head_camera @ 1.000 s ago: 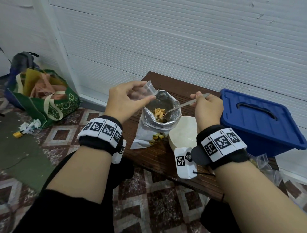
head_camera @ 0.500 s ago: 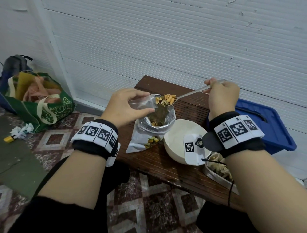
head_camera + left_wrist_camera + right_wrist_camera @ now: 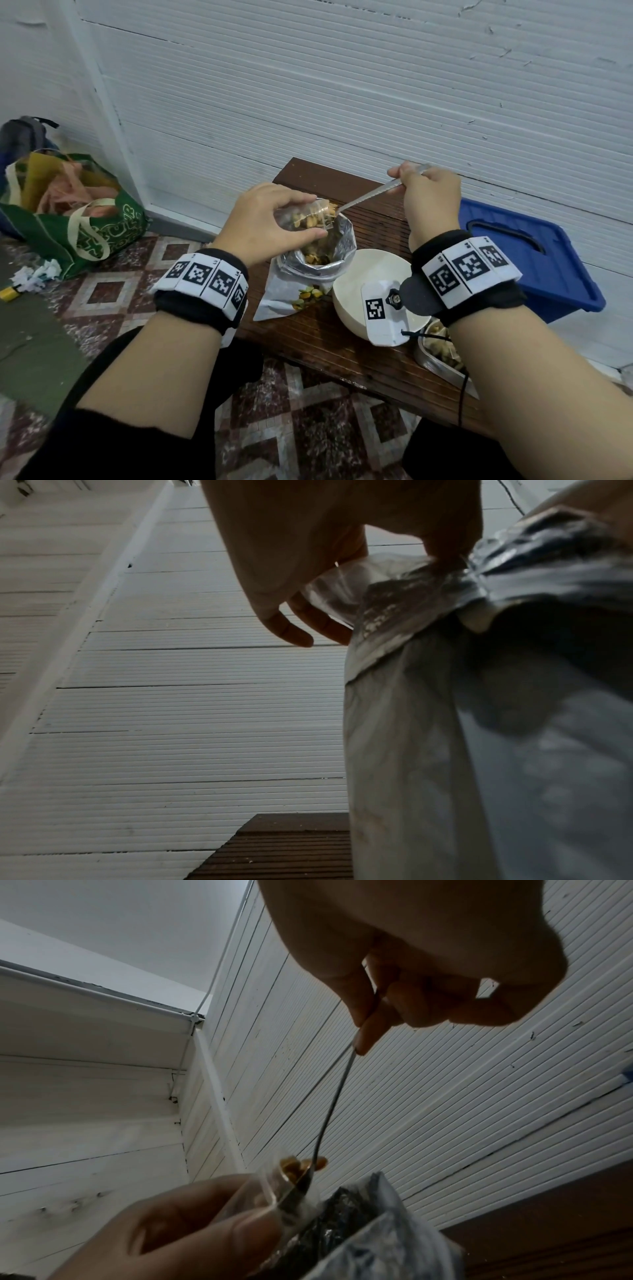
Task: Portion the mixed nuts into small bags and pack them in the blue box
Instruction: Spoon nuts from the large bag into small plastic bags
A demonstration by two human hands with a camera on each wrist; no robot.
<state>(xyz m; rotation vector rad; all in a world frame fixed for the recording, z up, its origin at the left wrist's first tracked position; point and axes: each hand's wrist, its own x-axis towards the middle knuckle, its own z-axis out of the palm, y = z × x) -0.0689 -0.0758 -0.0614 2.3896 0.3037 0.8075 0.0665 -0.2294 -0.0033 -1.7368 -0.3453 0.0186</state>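
I see the left hand [image 3: 270,219] pinching a small clear bag [image 3: 308,217] at its mouth, thumb under and fingers curled over the top, holding it directly above the open foil nut pouch [image 3: 308,274]. Left wrist view confirms it: thumb and fingers [image 3: 298,631] closed on the clear plastic, the two lower fingers hanging loose.

Right hand [image 3: 430,202] is curled around the handle of a metal spoon [image 3: 370,195], thumb and forefinger pinching the shaft. Spoon slopes down to the left, and its bowl sits inside the mouth of the clear bag. Mixed nuts [image 3: 310,219] show through the plastic; in the right wrist view a few nuts [image 3: 301,1167] are on the spoon bowl at the bag's rim.

The foil pouch stands upright on a dark wooden bench [image 3: 342,346], top rolled open, more nuts visible inside. Just to its right is a white bowl [image 3: 352,291], partly hidden by the right wrist camera. A metal tray [image 3: 435,359] holding more nuts sits at the bench's near right, mostly behind my right forearm.

The blue box [image 3: 524,253] is on the bench's far right, lid on, well apart from both hands.

On the floor at left: a green tote bag [image 3: 85,226] and crumpled paper [image 3: 34,277].
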